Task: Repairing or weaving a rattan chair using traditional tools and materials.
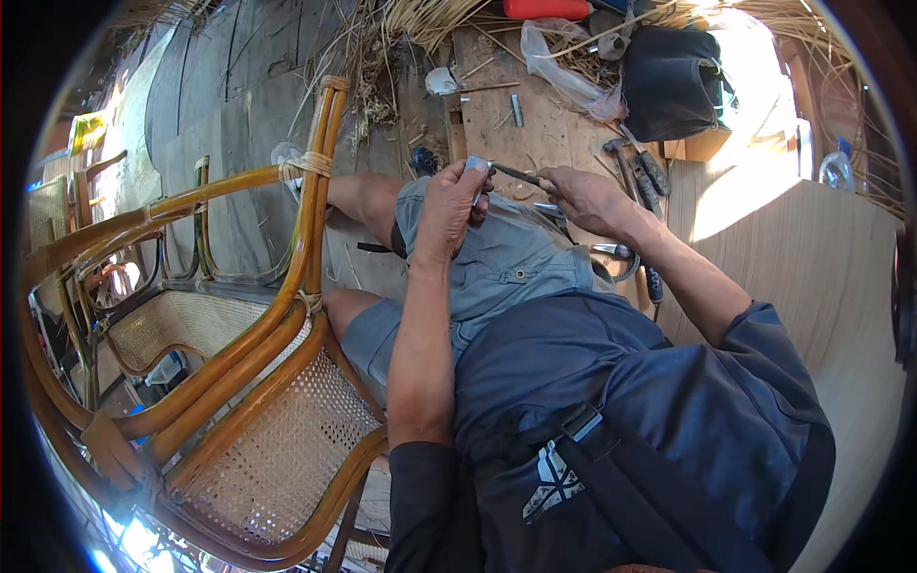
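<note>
Above my lap, my left hand (447, 208) is closed round a small pale grey block-like piece (475, 170), whose kind I cannot make out. My right hand (590, 201) is closed on a slim dark rod-like tool (517, 175), possibly a file. The tool's far end reaches to the piece in my left hand. Whether the two touch is too small to tell. A rattan chair (306, 210) with a woven cane panel (277, 439) stands at my left, close beside my left forearm.
A hammer (626, 172) and other dark-handled tools (653, 174) lie right of my knees. Beyond them sit a black bag (671, 81), a clear plastic bag (568, 72) and a red container (546, 10). Loose cane strips (430, 19) heap at the far edge. A clear bottle (838, 167) stands far right.
</note>
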The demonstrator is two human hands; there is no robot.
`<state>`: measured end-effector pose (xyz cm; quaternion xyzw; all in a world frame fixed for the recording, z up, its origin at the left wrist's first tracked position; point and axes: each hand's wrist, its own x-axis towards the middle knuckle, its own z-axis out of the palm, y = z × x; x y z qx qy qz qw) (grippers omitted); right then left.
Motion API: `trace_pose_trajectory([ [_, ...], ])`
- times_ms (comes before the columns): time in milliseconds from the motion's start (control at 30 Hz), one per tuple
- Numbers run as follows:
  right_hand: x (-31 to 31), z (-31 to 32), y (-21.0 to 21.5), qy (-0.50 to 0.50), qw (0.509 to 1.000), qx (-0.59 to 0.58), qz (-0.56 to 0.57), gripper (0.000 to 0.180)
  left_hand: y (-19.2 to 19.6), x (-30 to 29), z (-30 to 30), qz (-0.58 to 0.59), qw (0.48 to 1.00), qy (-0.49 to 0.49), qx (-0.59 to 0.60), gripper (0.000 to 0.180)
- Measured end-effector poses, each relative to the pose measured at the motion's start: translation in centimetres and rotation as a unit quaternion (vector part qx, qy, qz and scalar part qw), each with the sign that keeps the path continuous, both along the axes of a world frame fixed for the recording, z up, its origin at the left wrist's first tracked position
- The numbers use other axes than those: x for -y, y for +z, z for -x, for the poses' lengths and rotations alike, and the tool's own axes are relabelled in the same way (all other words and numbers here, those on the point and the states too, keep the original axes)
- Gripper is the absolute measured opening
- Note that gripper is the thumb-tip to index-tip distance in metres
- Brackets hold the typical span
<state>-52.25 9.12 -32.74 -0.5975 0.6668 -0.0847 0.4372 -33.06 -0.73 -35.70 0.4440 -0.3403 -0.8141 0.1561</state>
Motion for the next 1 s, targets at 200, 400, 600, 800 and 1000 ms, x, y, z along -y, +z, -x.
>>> trace_pose_trajectory([
  [200,-0.2,-0.1,-0.6,0.02,1.0,-0.006,0.007,0.029,0.2,-0.1,0.3,0.004,1.0,0.003,0.025,0.017],
  [400,-0.5,-0.4,-0.5,-0.009,0.999,0.024,0.041,0.029,0.2,0.0,0.2,0.003,1.0,-0.002,0.026,0.018],
  [600,-0.4,-0.3,-1.3,-0.02,0.999,0.036,0.024,0.03,0.0,-0.1,0.3,0.006,0.999,0.002,0.034,0.019],
  [800,-0.5,-0.2,-1.4,-0.015,0.999,0.0,0.038,0.028,0.0,-0.2,0.5,0.012,0.999,0.003,0.042,0.019],
  [1000,-0.3,-0.2,-1.1,-0.009,1.0,-0.015,0.007,0.029,-0.5,-0.3,0.4,0.035,0.998,-0.012,0.043,0.021],
])
